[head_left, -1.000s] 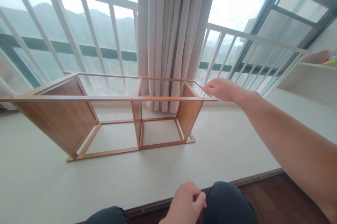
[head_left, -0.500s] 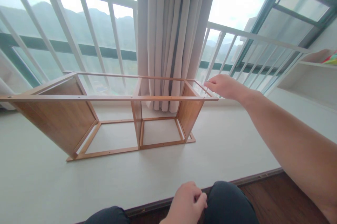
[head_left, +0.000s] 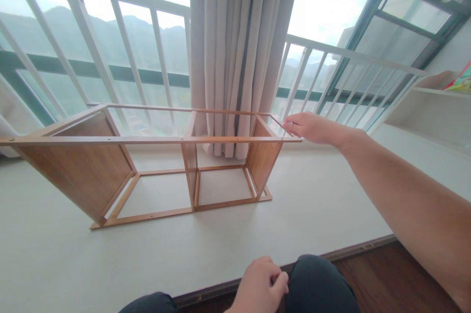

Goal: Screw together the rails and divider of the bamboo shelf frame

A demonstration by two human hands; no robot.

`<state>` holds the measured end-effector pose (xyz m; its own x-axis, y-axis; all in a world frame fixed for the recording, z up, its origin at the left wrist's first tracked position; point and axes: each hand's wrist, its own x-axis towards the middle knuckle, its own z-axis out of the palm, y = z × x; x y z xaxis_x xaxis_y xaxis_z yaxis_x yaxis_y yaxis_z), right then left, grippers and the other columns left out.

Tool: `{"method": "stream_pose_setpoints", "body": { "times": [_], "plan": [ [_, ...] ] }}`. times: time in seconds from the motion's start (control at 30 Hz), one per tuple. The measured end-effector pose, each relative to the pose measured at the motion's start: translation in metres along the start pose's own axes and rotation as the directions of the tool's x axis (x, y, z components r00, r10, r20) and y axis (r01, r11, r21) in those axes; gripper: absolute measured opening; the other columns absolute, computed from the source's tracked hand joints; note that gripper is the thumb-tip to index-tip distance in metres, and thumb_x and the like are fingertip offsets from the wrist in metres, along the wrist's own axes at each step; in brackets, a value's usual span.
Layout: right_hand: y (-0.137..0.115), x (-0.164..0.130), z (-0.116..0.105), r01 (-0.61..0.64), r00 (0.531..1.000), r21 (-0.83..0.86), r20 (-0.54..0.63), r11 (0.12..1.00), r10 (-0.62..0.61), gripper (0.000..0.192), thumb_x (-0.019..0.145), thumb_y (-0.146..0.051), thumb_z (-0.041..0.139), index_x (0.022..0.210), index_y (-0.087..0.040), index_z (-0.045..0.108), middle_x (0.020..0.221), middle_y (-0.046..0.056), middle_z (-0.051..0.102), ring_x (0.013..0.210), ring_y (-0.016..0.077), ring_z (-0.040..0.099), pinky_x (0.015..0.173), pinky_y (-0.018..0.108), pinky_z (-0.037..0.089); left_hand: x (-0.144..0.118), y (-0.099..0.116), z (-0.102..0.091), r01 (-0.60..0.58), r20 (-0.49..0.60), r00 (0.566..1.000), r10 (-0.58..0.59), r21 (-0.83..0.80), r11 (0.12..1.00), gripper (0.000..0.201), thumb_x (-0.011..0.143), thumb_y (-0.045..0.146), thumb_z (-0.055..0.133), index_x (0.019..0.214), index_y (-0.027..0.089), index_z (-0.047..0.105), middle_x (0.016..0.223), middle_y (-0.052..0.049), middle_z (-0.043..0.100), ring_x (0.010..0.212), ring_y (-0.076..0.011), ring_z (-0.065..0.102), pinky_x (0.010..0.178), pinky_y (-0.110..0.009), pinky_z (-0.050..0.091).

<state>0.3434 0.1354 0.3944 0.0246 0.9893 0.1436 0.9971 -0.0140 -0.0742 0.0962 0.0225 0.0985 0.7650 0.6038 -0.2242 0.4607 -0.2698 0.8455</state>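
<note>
My right hand pinches the right end of the wooden frame — its long axis runs leftward from that grip — while my left hand, loosely curled on nothing, rests well short of it.

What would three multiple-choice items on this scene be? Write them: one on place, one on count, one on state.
1. Where is the right hand?
A. at the wooden frame's right end
B. on the curtain
C. on the knee

2. How many upright panels does the frame have?
A. one
B. three
C. five

3. How is the left hand?
A. spread flat
B. loosely curled, fingers closed
C. gripping the railing

Answers: A, its fingers meet the top rail's end; B, left, middle, right; B, it rests curled by the knee.
</note>
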Motion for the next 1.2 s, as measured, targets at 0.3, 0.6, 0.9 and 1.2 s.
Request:
{"method": "stream_pose_setpoints", "body": {
  "times": [0.3, 0.6, 0.9, 1.2],
  "plan": [
    [0.004, 0.001, 0.004, 0.066, 0.998, 0.015, 0.006, 0.998, -0.066, 0.033, 0.101, -0.040, 0.042, 0.074, -0.022, 0.049, 0.067, 0.002, 0.058, 0.067, 0.0187, 0.053, 0.066, 0.032, 0.032, 0.000, -0.001, 0.000, -0.012, 0.011, 1.000, 0.012, -0.011, 1.000, 0.033, 0.093, 0.033, 0.052, 0.076, 0.021, 0.077, 0.082, -0.002, 0.061, 0.080, -0.0161, 0.057, 0.074, -0.030, 0.037],
    [0.009, 0.000, -0.001, 0.137, 0.988, 0.076, 0.063, 0.988, -0.142, 0.030, 0.097, -0.036, 0.046, 0.071, -0.022, 0.046, 0.066, 0.000, 0.054, 0.066, 0.0175, 0.048, 0.066, 0.032, 0.031, 0.001, 0.001, -0.001, 0.005, 0.023, 1.000, -0.006, 0.022, 1.000, 0.034, 0.093, 0.034, 0.050, 0.079, 0.021, 0.078, 0.087, -0.004, 0.065, 0.084, -0.0173, 0.059, 0.076, -0.030, 0.038],
    [0.017, 0.006, 0.000, 0.155, 0.981, 0.162, 0.088, 0.975, -0.170, 0.034, 0.097, -0.038, 0.048, 0.068, -0.021, 0.049, 0.067, -0.001, 0.053, 0.069, 0.0165, 0.048, 0.069, 0.029, 0.035, -0.001, 0.001, -0.002, -0.010, 0.011, 1.000, 0.010, 0.006, 1.000, 0.034, 0.093, 0.034, 0.050, 0.077, 0.020, 0.076, 0.084, -0.003, 0.062, 0.081, -0.0164, 0.058, 0.075, -0.030, 0.037],
    [0.012, 0.010, 0.004, 0.036, 0.999, 0.103, 0.016, 0.994, -0.038, 0.045, 0.097, -0.051, 0.049, 0.065, -0.020, 0.047, 0.062, -0.001, 0.050, 0.063, 0.0163, 0.046, 0.064, 0.032, 0.032, -0.001, 0.003, -0.001, 0.005, 0.012, 1.000, -0.005, 0.028, 1.000, 0.035, 0.094, 0.034, 0.049, 0.077, 0.021, 0.077, 0.085, -0.003, 0.062, 0.082, -0.0165, 0.058, 0.075, -0.031, 0.036]
  ]
}}
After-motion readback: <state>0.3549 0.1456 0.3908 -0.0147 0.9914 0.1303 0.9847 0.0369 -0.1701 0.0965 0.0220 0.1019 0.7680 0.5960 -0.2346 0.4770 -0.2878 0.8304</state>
